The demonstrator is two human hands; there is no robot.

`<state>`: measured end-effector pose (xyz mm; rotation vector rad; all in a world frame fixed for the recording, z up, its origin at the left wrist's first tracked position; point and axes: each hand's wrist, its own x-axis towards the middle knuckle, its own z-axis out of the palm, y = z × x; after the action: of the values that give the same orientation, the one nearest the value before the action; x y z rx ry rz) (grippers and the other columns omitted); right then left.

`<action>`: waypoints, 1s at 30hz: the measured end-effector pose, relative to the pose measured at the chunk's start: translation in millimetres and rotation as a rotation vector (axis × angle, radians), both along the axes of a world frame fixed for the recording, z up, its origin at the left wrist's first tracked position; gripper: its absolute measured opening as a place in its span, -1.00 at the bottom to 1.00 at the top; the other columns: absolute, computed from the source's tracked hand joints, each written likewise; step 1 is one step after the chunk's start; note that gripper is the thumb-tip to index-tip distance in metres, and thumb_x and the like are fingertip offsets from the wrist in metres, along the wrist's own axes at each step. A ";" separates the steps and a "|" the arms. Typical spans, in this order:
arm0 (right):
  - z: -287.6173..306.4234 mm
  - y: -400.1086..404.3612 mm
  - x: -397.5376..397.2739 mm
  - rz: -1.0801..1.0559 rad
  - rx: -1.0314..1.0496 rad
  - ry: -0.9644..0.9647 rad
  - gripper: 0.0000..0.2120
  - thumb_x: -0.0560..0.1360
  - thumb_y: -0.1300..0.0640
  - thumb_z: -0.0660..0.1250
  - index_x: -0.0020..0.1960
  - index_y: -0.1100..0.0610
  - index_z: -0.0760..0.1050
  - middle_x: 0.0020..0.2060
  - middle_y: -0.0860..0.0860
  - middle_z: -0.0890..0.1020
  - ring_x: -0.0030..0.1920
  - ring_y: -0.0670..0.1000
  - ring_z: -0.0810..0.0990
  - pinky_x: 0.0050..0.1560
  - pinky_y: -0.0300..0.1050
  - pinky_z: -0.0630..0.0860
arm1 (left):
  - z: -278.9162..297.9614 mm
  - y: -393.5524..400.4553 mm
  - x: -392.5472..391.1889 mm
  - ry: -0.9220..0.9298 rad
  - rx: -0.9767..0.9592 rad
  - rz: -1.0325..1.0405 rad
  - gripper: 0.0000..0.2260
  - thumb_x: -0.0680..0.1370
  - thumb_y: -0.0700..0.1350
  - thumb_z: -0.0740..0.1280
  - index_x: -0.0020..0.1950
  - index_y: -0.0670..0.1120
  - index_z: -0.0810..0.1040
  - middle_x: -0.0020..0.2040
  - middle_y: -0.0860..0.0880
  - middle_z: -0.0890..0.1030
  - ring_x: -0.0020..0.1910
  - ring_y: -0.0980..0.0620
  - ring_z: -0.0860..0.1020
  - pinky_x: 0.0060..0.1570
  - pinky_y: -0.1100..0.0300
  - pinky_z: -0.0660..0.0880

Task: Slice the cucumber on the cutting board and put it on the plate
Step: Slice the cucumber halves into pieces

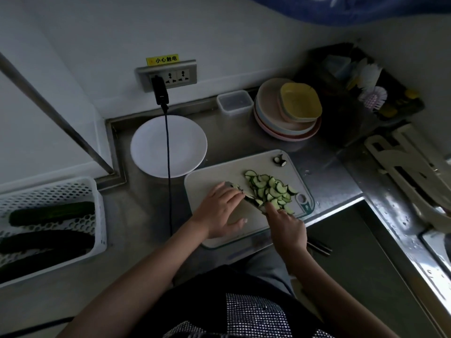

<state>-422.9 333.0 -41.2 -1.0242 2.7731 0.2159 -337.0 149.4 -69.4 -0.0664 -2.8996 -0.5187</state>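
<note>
A pale cutting board (214, 176) lies on the steel counter with a heap of half-moon cucumber slices (271, 190) on its right half. A cut cucumber end (280, 160) sits near the board's far edge. My right hand (286, 228) grips a knife handle, and the knife blade (252, 200) lies tilted against the left side of the slice heap. My left hand (219, 211) rests flat on the board, its fingertips touching the blade and a last bit of cucumber. The white plate (148, 147) stands beyond the board to the left, with nothing on it.
A white perforated basket (95, 191) at the left holds whole cucumbers (51, 213). A black cable (168, 167) hangs from the wall socket across the plate. Stacked plates and bowls (288, 111) and a lidded box (234, 102) stand behind the board. A sink edge (400, 215) runs along the right.
</note>
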 end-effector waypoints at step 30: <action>-0.7 13.6 -3.1 0.051 -0.035 0.033 -0.69 0.53 0.21 0.21 0.26 0.05 0.34 -0.01 0.05 0.65 -0.06 0.15 0.67 -0.20 -0.03 0.53 | -8.9 2.7 -29.2 -0.007 -0.060 0.051 -0.62 0.51 0.11 0.12 -0.18 -0.14 0.58 -0.22 -0.07 0.56 -0.19 -0.11 0.52 -0.09 0.05 0.40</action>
<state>-426.0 346.6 -41.9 -1.1100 2.7921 0.1930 -366.1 152.2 -78.3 0.0009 -2.9154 -0.4239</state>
